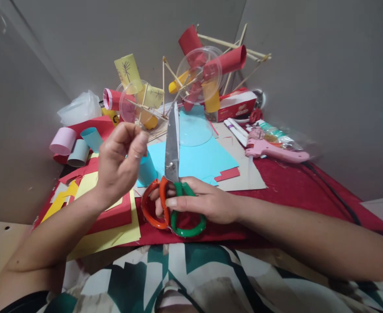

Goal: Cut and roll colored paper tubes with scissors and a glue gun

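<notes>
In the head view, my right hand (207,200) grips large scissors (172,152) by their orange and green handles, blades nearly together and pointing away from me. My left hand (121,161) is raised beside them, thumb pressed to the fingers; whatever is in that pinch is too small to make out. Just beyond it stands a blue paper tube (146,170). Blue paper (194,158) lies under the scissors on a grey board, with a clear plastic disc (196,132) on top.
Two stick frames bear clear discs with paper tubes, one with yellow tubes (128,74), one with red tubes (224,62). A pink glue gun (276,151) lies right, its cord trailing. Loose paper tubes (62,141) and paper sheets (113,226) are at left.
</notes>
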A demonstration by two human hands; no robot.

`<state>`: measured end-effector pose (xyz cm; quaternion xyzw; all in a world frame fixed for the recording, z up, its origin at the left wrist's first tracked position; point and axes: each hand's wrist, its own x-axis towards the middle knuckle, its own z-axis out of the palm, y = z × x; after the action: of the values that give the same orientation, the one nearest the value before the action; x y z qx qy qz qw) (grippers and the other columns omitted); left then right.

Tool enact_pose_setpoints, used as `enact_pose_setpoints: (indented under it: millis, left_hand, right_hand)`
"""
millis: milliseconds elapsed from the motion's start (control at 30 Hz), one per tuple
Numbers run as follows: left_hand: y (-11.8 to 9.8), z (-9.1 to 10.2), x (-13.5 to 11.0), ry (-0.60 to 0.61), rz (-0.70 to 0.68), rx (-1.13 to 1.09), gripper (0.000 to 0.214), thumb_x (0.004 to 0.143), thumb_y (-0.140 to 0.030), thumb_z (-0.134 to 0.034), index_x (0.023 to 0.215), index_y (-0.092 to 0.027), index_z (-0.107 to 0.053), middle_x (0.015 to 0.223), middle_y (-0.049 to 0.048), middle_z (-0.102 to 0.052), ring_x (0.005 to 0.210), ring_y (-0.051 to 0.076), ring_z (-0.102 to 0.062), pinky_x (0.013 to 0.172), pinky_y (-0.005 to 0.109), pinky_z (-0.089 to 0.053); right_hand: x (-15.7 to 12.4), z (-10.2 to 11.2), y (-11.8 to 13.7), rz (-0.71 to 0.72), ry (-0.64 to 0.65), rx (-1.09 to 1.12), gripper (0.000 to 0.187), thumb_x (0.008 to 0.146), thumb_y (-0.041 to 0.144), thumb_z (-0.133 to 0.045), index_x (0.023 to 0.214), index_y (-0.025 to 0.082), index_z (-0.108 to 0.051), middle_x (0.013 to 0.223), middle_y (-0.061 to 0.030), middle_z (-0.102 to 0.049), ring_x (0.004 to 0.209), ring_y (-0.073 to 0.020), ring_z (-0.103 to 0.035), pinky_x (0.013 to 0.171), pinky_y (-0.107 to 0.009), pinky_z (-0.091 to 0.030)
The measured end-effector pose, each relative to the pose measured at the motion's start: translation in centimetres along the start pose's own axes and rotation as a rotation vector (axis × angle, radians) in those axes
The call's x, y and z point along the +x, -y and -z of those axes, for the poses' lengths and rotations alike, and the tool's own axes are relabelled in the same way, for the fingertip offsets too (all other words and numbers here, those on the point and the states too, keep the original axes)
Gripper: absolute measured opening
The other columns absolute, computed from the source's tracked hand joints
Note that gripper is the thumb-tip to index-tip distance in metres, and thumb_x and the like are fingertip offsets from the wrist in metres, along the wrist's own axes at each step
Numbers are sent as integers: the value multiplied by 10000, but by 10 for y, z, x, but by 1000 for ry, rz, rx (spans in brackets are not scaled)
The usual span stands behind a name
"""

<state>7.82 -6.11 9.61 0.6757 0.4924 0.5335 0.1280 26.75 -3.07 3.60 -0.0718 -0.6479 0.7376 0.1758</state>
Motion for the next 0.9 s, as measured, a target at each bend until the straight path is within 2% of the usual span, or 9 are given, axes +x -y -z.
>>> enact_pose_setpoints:
  millis: [67,133,200,267,367,467,567,767,900]
  left_hand:
    - [1,2,5,23,41,-41,467,977,-568,-618,674,-214,-596,627,-5,-601,587,116,-552,602,262,-489]
    - [0,3,7,142,140,-112,526,948,-634,-619,661,-194,-648,612,10,-628,567,121,-583,579,257,-505]
    - [-1,2,6,260,249,-193,496,881,-643,-703,721,-174,-720,627,14,-655,566,124,-605,566,245,-512]
    - [-1,-1,4,315,320,-245,447,828,-595,-784,710,-166,-747,605,4,-640,557,111,-582,549,224,-490]
    - [0,-4,1,328,395,-309,349,802,-487,-840,667,-172,-774,573,-8,-612,543,87,-521,521,202,-432]
    - [1,-5,0,328,489,-402,192,763,-381,-873,763,-194,-831,630,-6,-657,558,74,-493,539,194,-420]
    - [2,-6,-1,313,547,-472,123,755,-316,-853,801,-202,-842,661,-3,-683,577,73,-508,575,194,-437]
    - [3,-14,1,244,544,-420,113,719,-212,-725,615,-176,-755,528,-24,-605,536,87,-514,561,207,-436]
    - [4,-20,3,221,538,-413,135,688,-190,-671,557,-172,-700,514,-33,-597,511,76,-507,532,194,-420]
  right_hand:
    - [0,0,-2,4,9,13,284,938,408,-663,912,128,-698,973,-83,-718,918,-166,-655,891,-315,-520]
    - [1,1,-3,-3,11,10,320,941,440,-657,914,124,-698,968,-85,-714,914,-168,-655,890,-317,-518]
    - [2,3,-4,-4,13,-24,363,938,479,-659,897,121,-700,956,-84,-707,896,-167,-651,879,-312,-512]
    - [2,4,-4,-1,12,-67,362,940,476,-657,889,121,-704,945,-80,-703,891,-166,-646,867,-302,-506]
    - [3,3,-4,-5,8,-68,333,923,450,-680,886,120,-709,926,-73,-702,887,-164,-643,864,-292,-502]
    - [2,2,-3,-7,-2,-43,346,919,463,-684,887,120,-706,922,-74,-703,879,-165,-648,865,-295,-509]
    - [1,1,-3,-4,-3,-39,364,937,480,-656,885,123,-703,920,-77,-703,880,-168,-654,866,-304,-516]
    - [3,-1,-5,-42,-37,-40,446,906,565,-675,849,124,-699,905,-89,-710,868,-185,-665,861,-330,-518]
    - [4,-1,-8,-64,-74,-59,426,902,549,-665,830,130,-687,852,-82,-710,816,-182,-659,828,-336,-517]
